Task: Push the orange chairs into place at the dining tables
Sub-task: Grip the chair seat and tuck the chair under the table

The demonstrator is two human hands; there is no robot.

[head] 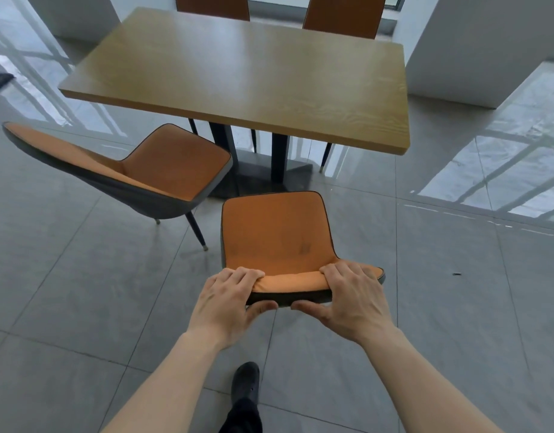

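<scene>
An orange chair [275, 232] with a dark shell stands in front of me, its seat facing the wooden dining table [247, 76] and short of the table's near edge. My left hand [228, 301] and my right hand [347, 298] both grip the top of its backrest, fingers over the front, thumbs behind. A second orange chair [175, 164] stands to the left, turned at an angle, its seat corner close to the table's black pedestal [225, 145]. Two more orange chair backs [213, 6] [344, 14] show behind the table's far edge.
Grey tiled floor [82, 292] lies all around. White pillars stand at the back left and at the right [488, 42]. Windows reflect on the floor at right. My black shoe [246, 382] is below the held chair. A small dark speck [456, 274] lies on the floor.
</scene>
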